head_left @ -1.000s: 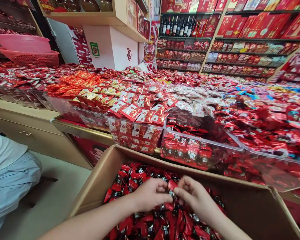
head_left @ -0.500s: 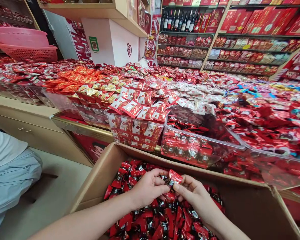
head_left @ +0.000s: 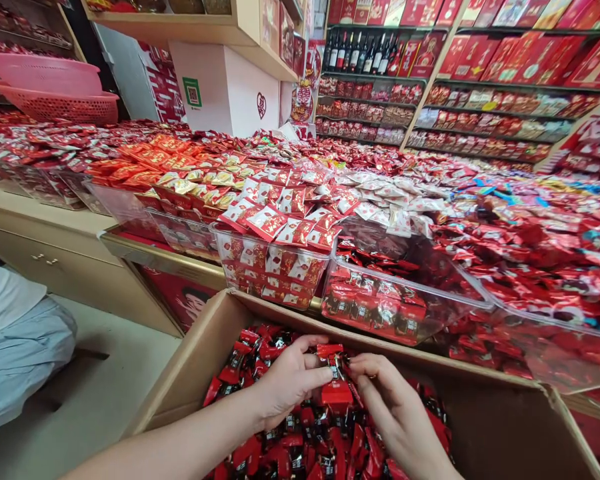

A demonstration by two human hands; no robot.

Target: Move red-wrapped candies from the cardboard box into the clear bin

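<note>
Left hand (head_left: pixel 290 380): pinching a red-black candy packet (head_left: pixel 336 385), near centre.
Right hand (head_left: pixel 395 407): pinching the same packet.
Writing: packet print unreadable; QR label (head_left: pixel 193 93) far left.

In the carton (head_left: pixel 180 393) lay a heap of candies (head_left: pixel 300 447). Over it the left hand (head_left: pixel 287 380) and the right hand (head_left: pixel 397 413) met, with a packet (head_left: pixel 336 395) pinched between them. Behind the carton stood the left bin (head_left: pixel 267 263) beside the right bin (head_left: pixel 405 310), apparently on a counter (head_left: pixel 150 250). Baskets (head_left: pixel 55 107) sat far left.
</note>
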